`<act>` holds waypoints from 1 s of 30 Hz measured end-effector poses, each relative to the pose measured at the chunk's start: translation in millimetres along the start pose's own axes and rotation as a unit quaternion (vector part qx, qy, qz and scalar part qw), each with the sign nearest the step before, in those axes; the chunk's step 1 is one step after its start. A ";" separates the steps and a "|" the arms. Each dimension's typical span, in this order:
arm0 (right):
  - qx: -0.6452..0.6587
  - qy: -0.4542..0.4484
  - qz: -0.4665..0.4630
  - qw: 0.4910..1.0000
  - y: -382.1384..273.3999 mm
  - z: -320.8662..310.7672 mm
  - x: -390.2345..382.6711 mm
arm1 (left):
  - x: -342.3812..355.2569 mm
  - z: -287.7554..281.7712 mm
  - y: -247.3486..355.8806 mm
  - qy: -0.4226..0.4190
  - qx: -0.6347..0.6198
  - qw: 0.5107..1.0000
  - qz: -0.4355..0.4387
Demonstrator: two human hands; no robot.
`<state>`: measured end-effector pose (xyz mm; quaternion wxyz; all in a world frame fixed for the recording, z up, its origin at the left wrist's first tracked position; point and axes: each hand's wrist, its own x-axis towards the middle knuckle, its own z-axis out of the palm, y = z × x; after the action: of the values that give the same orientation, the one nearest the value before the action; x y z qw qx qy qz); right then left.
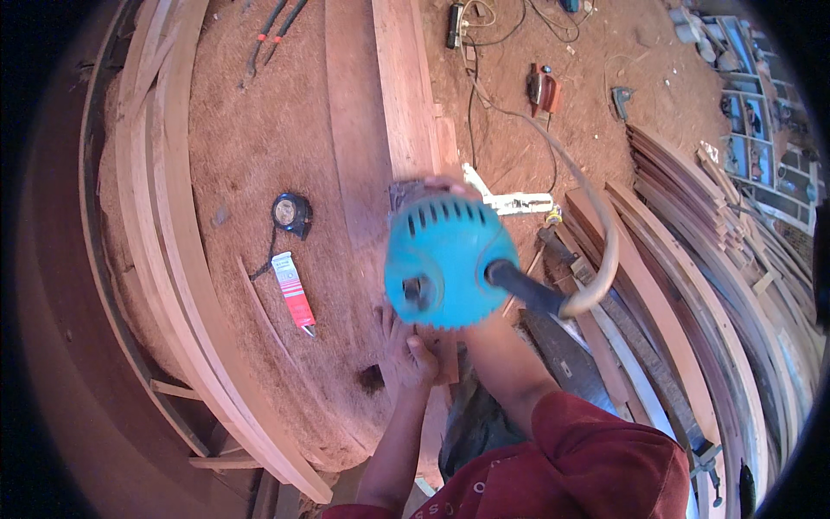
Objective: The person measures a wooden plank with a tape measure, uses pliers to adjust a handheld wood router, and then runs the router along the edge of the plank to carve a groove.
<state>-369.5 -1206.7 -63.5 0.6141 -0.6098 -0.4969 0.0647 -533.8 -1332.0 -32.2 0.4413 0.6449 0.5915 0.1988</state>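
A teal power router (pixel 450 259) with a rounded, vented motor housing fills the middle of the head view. Its black cord sleeve and pale cable lead off to the right. My right hand (pixel 448 183) is wrapped around its far side; only some fingers show past the housing, and the forearm runs beneath it. The router's base and bit are hidden. Just below, my left hand (pixel 403 350) lies on the wood with fingers stretched forward and thumb apart. Under the router, a reddish wooden board (pixel 405 95) extends away from me.
On the sawdust-covered surface to the left lie a tape measure (pixel 291 214), a red-and-white tube (pixel 294 294) and orange-marked pliers (pixel 272 39). Long planks (pixel 164 173) line the left edge. Stacked timber (pixel 683 320) fills the right. Beyond it are a red planer (pixel 545 91) and a drill (pixel 621 101).
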 end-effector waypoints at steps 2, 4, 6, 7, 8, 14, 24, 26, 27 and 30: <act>-0.008 0.010 -0.037 0.999 5.3 20.7 16.7 | 5.0 -5.3 9.2 0.034 0.018 0.999 0.025; -0.047 0.038 -0.080 0.995 14.8 26.3 49.6 | 14.5 -3.7 15.5 0.032 0.015 0.998 0.049; -0.071 0.059 -0.105 0.990 25.5 37.5 78.3 | 14.6 0.2 10.4 0.027 0.015 0.998 0.048; -0.077 0.064 -0.104 0.990 29.3 42.6 90.7 | 14.8 0.9 9.3 0.028 0.021 0.998 0.051; -0.062 0.054 -0.085 0.993 31.4 61.6 93.0 | 8.6 -2.2 4.8 0.043 0.040 0.998 0.036; -0.064 0.066 -0.045 0.995 55.1 86.2 168.4 | 10.1 -2.4 8.1 0.029 0.049 0.998 0.035; 0.002 0.053 0.033 0.998 26.8 94.0 233.7 | 5.5 -0.8 1.7 0.036 0.029 0.997 0.060; 0.002 0.037 0.050 0.998 17.5 80.2 216.1 | 9.8 -3.1 7.9 0.038 0.037 0.997 0.047; -0.014 0.023 0.068 0.997 4.5 72.8 194.5 | 8.7 -5.0 12.1 0.037 0.043 0.998 0.032; -0.077 -0.003 0.064 0.995 -20.1 36.7 127.4 | 9.1 -5.6 12.0 0.074 0.018 0.996 0.044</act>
<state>-342.0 -1099.2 11.8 0.5579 -0.6858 -0.4625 0.0672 -529.1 -1320.5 -22.1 0.3756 0.6614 0.5970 0.2550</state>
